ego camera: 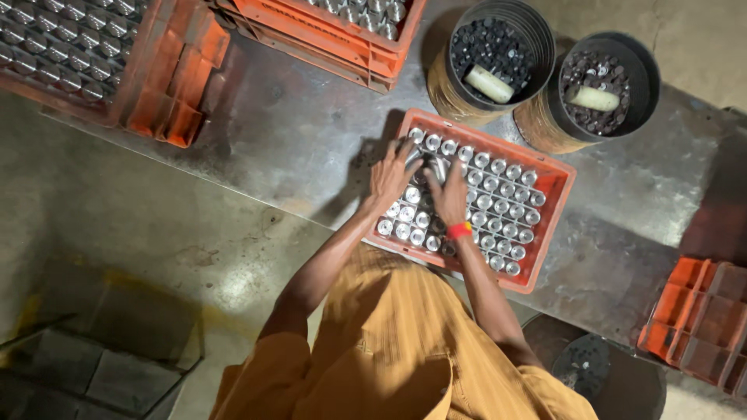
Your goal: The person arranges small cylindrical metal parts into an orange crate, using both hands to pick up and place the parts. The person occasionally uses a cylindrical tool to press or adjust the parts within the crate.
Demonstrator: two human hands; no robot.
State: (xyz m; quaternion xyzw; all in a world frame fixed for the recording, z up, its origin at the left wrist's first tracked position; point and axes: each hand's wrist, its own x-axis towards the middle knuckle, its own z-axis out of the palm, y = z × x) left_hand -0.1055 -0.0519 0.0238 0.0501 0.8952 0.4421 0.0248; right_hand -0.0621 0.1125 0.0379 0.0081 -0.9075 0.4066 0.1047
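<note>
Head view: I see L hand and R hand both resting on the metal cylinders standing upright in rows in the orange tray, at its left end. L fingers spread flat over cyl. tops; R fingers curled among them, can't tell if clamped on one. Red-orange band on R wrist. Tray sits on steel table. Two dark buckets of small parts stand just beyond the tray. More orange crates top left.
</note>
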